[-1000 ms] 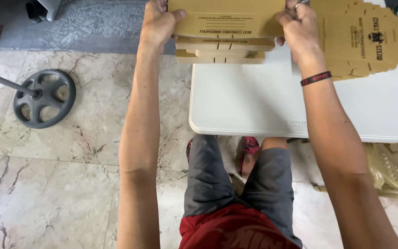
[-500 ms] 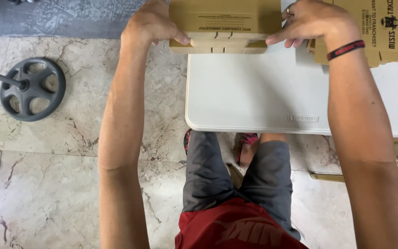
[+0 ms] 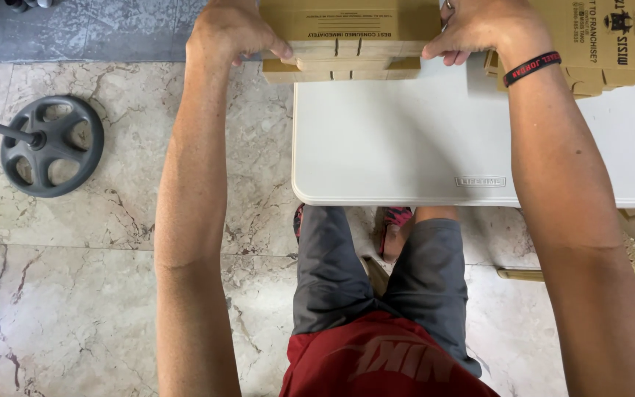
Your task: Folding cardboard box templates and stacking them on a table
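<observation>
Brown cardboard box [image 3: 347, 37], part-folded, sits at the far left edge of the white desk [image 3: 406, 140], overhanging the corner. Left hand [image 3: 231, 31] clamps its left end, right hand [image 3: 479, 28] its right, fingers curled over the folded flaps. Looks like mid-fold, side walls being pressed in. Flat box blanks [image 3: 611, 44] lie just right; a round grey stand base [image 3: 51, 145] rests on the marble floor [image 3: 75, 294].
</observation>
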